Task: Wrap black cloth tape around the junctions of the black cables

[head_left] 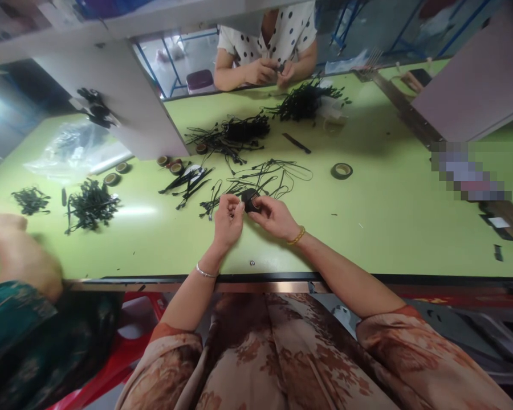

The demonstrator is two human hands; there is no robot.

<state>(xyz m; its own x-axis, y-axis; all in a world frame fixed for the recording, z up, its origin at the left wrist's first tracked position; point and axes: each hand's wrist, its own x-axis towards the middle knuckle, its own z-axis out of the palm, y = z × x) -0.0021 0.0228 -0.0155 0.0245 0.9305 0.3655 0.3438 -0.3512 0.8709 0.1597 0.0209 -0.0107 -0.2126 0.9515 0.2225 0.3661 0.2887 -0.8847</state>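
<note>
I could see a black roll (pixel 248 199), apparently tape, held straight out at twelve o'clock. It looked round and compact, sat tilted, showed a paler inside toward three o'clock, and was partly hidden.

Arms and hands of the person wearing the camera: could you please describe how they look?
The left hand wears no glove, but a silver-coloured bangle at the wrist; the right hand, also gloveless, a yellow bracelet. The sleeves are patterned in beige and brown, edged with rust-orange.

Tan-brown patterned top (pixel 245 364); silver bangle (pixel 206 273) left, yellow bracelet (pixel 297 236) right.
</note>
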